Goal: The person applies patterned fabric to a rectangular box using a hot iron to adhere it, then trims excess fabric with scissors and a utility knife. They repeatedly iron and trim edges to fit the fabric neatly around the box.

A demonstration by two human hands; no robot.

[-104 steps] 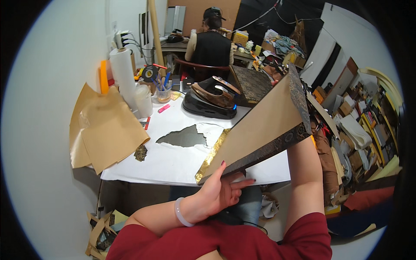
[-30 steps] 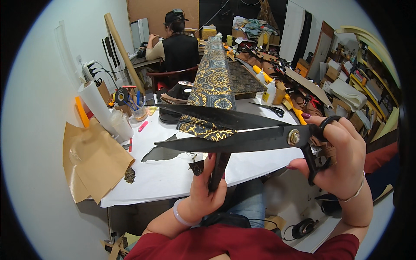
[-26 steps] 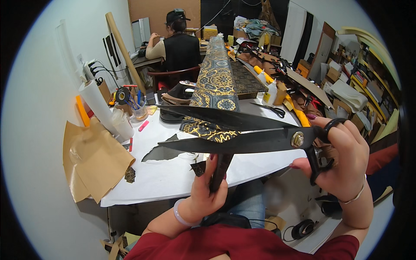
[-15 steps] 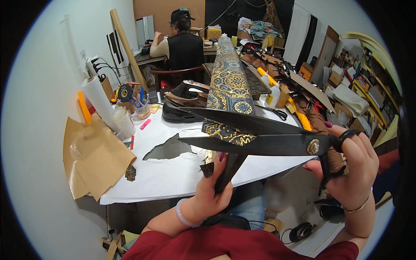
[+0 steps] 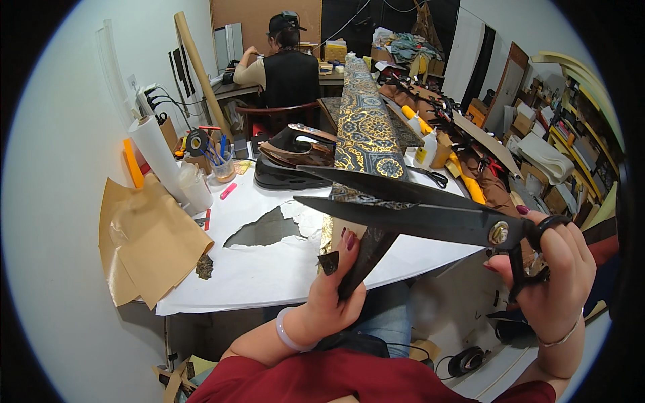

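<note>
The right hand (image 5: pixel 547 272) grips black shears (image 5: pixel 430 211), blades parted around a patterned fabric strip (image 5: pixel 366 131). The left hand (image 5: pixel 336 282) pinches the strip's lower end above the desk (image 5: pixel 269 269). An iron (image 5: pixel 292 158) sits behind; brown paper (image 5: pixel 144 242) hangs at left.

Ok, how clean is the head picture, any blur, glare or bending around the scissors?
Head view: the large black scissors are sharp, without motion blur; fisheye bends the white table edge and the rim goes black; lighting is even, with only mild sheen on the blades and the dark iron.
</note>
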